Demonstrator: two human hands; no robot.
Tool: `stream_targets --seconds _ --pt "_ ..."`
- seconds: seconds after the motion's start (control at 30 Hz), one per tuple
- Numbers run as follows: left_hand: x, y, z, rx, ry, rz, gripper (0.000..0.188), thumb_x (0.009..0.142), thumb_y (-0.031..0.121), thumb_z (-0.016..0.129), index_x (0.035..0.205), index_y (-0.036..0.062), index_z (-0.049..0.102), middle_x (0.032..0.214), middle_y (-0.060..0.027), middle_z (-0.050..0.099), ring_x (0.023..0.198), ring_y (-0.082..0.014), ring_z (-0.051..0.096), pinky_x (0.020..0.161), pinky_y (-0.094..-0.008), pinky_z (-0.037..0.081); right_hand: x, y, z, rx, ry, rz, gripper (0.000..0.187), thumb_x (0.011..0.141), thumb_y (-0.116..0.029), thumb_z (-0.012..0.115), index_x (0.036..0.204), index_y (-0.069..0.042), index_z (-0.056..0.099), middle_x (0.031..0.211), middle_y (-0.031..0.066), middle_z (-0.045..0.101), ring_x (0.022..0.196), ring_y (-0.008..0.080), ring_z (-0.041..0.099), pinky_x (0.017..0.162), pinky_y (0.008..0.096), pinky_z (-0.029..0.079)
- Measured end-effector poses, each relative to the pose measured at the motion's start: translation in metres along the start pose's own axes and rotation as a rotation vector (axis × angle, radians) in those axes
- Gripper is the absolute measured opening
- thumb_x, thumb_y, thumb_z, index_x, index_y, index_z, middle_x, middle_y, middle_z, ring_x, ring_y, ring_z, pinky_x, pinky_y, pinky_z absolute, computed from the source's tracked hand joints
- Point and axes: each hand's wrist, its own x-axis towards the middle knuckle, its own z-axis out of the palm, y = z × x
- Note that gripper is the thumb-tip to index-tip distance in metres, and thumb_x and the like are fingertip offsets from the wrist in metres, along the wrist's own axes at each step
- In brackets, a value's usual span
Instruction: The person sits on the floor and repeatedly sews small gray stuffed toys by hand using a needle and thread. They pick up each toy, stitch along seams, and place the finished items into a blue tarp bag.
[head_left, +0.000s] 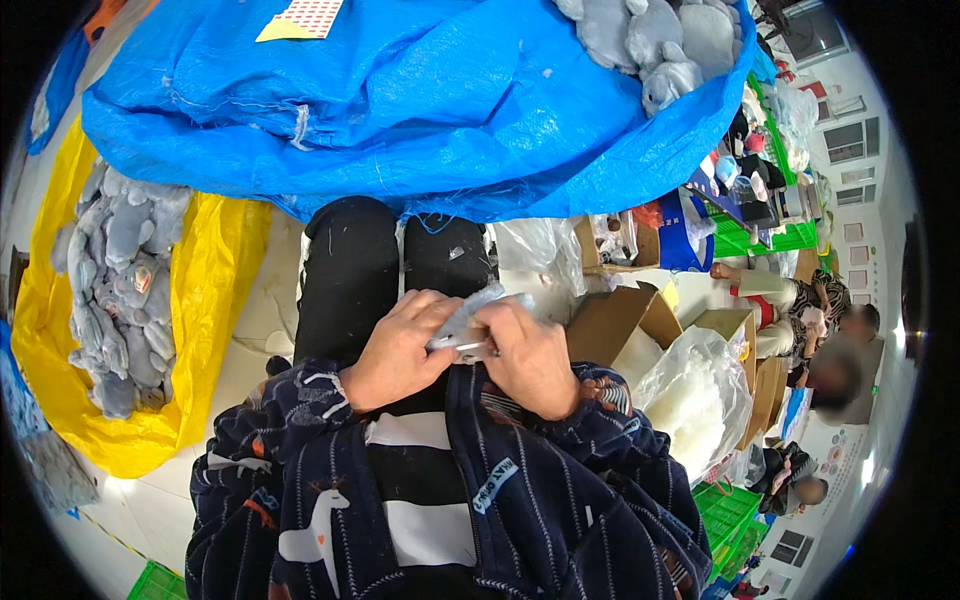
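Observation:
Above my lap, both hands are closed on one small grey plush piece. My left hand [398, 348] grips its left side, with the fingers bent over the fabric. On the other side, my right hand [527, 358] pinches the plush piece [466, 318] between thumb and fingers. A pale edge shows between the two hands; I cannot make out whether it is lining or a small tool. Much of the piece is covered by my fingers.
A blue tarp sack [420, 120] spreads beyond my knees, with several grey plush toys [650, 45] at its far right. On the left, a yellow sack [225, 300] holds grey plush pieces [125, 270]. Cardboard boxes [615, 325] and a clear bag of white stuffing [695, 400] stand right; people sit beyond.

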Motion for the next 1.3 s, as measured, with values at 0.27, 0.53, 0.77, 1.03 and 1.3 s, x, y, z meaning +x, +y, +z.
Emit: stream_targets --seconds 0.27,0.53,0.77,1.03,1.3 --pt "-0.012 -0.015 0.005 -0.103 0.078 0.096 0.035 0.068 0.001 0.067 0.102 -0.0032 0.06 0.095 -0.0158 0.059 0.084 -0.0321 0.057 0.072 -0.0365 0.048 -0.036 0.096 0.048 0.833 -0.022 0.714 0.012 0.09 -0.011 0.055 0.096 -0.001 0.057 0.065 -0.0015 0.052 0.056 0.0068 0.045 0.049 0.0239 0.038" --pt "-0.011 -0.022 -0.011 -0.265 0.048 -0.078 0.025 0.076 0.005 0.064 0.098 -0.0056 0.06 0.091 -0.0145 0.059 0.081 -0.025 0.059 0.072 -0.0314 0.046 0.009 0.098 0.024 0.872 -0.12 0.588 0.014 0.087 -0.016 0.062 0.083 -0.002 0.063 0.069 -0.0034 0.059 0.054 0.0067 0.05 0.048 0.0248 0.039" --pt "-0.012 -0.049 -0.017 -0.511 0.102 -0.38 0.028 0.085 0.005 0.061 0.112 -0.0011 0.058 0.097 -0.0052 0.063 0.087 -0.0101 0.057 0.076 -0.0262 0.047 0.08 -0.002 0.021 0.065 -0.045 -0.14 0.011 0.079 -0.01 0.059 0.084 -0.002 0.054 0.08 0.0143 0.06 0.07 0.0347 0.061 0.058 0.0411 0.048" --pt "0.005 -0.055 -0.039 -0.635 0.205 -0.35 0.056 0.089 0.016 0.062 0.135 -0.0003 0.035 0.125 -0.0083 0.05 0.11 -0.0135 0.05 0.093 -0.0265 0.041 0.03 0.048 0.052 0.726 0.171 0.441 0.021 0.085 -0.015 0.067 0.095 0.003 0.062 0.084 0.0032 0.062 0.079 0.0107 0.055 0.069 0.0274 0.046" --pt "0.016 -0.072 -0.031 -0.594 0.258 -0.493 0.03 0.093 0.016 0.056 0.118 -0.0009 0.056 0.106 -0.0047 0.063 0.094 -0.0077 0.056 0.08 -0.0234 0.047 0.024 0.056 0.066 0.809 0.009 0.463 0.028 0.083 -0.015 0.067 0.105 0.001 0.059 0.087 0.007 0.059 0.079 0.0137 0.056 0.07 0.0274 0.045"
